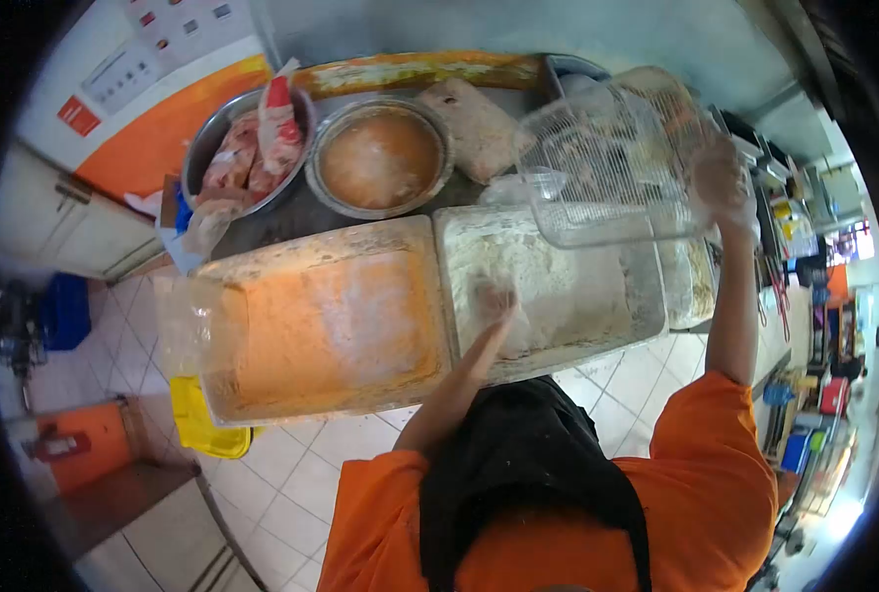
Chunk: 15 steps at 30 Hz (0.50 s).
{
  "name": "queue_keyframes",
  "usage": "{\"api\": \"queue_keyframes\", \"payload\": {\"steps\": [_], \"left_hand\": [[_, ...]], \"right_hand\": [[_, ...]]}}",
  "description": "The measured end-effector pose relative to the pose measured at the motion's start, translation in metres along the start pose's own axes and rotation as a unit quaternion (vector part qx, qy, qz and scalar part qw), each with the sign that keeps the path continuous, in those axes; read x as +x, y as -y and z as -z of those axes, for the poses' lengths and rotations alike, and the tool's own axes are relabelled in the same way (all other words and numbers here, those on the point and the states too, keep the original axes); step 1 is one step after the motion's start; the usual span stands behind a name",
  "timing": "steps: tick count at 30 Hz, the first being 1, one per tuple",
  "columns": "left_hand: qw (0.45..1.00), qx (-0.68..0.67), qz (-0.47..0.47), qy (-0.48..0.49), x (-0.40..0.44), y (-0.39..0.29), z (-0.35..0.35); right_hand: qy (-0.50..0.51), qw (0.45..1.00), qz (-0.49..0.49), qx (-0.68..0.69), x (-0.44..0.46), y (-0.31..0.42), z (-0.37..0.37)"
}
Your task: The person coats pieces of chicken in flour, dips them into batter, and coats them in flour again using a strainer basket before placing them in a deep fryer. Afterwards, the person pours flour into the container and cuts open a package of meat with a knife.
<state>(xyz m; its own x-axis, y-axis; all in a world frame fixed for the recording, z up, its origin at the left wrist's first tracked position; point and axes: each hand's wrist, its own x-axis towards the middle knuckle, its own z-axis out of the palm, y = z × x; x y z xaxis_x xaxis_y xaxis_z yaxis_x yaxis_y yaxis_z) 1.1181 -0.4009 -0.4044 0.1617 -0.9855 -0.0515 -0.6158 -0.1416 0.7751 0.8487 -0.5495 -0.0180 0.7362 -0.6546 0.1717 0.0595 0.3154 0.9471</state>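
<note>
My right hand (724,187), in a clear glove, grips the right end of a wire mesh basket (582,225). The basket is tilted above the back right of a tub of white flour (597,296). Darker lumps show through its mesh; I cannot tell whether they lie in it or behind it. My left hand (496,298) is over the left side of the flour, smeared by motion, so its fingers are unclear. Left of the flour stands a second tub (311,331), holding orange liquid or powder with a pale patch.
Behind the tubs are a metal bowl (191,163) with bagged raw meat, a round pan (380,163) of orange liquid and a flour-dusted board (479,128). A plastic bag (197,321) hangs over the left tub's edge. Below is a yellow object (202,419) on the tiled floor.
</note>
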Motion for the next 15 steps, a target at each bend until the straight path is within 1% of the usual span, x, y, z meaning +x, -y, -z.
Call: {"api": "queue_keyframes", "payload": {"steps": [1, 2, 3, 4, 6, 7, 8, 9, 11, 13, 15], "left_hand": [[0.999, 0.023, 0.012, -0.024, 0.018, -0.003, -0.008], [0.998, 0.043, 0.023, -0.048, 0.036, -0.003, -0.015], [0.995, 0.067, 0.031, -0.069, 0.05, -0.004, -0.022], [0.992, 0.089, 0.036, -0.087, 0.06, -0.003, -0.028], [0.983, 0.139, 0.036, -0.113, 0.072, -0.001, -0.041], [0.979, 0.157, 0.033, -0.124, 0.077, -0.001, -0.047], [0.974, 0.179, 0.029, -0.134, 0.08, -0.001, -0.053], [0.974, 0.188, 0.046, -0.119, 0.084, -0.005, -0.056], [0.974, 0.182, 0.128, -0.04, 0.089, -0.011, -0.061], [0.975, 0.184, 0.113, -0.061, 0.09, 0.001, -0.08], [0.967, 0.227, 0.072, -0.088, 0.089, 0.027, -0.11]], "right_hand": [[0.016, 0.999, 0.024, -0.037, -0.031, -0.001, 0.008], [0.077, 0.987, -0.005, 0.142, -0.051, 0.004, 0.015], [0.125, 0.94, -0.055, 0.311, -0.072, 0.009, 0.021], [0.182, 0.861, -0.159, 0.447, -0.093, 0.033, 0.027], [0.356, 0.776, -0.138, 0.501, -0.13, 0.071, 0.035], [0.413, 0.654, -0.239, 0.586, -0.115, 0.067, 0.048], [0.445, 0.524, -0.353, 0.635, -0.099, 0.063, 0.062], [0.433, 0.585, -0.32, 0.607, -0.118, 0.099, 0.057], [0.43, 0.519, -0.341, 0.656, -0.088, 0.083, 0.076], [0.419, 0.486, -0.353, 0.681, -0.104, 0.113, 0.072], [0.428, 0.483, -0.341, 0.684, -0.116, 0.127, 0.074]]}}
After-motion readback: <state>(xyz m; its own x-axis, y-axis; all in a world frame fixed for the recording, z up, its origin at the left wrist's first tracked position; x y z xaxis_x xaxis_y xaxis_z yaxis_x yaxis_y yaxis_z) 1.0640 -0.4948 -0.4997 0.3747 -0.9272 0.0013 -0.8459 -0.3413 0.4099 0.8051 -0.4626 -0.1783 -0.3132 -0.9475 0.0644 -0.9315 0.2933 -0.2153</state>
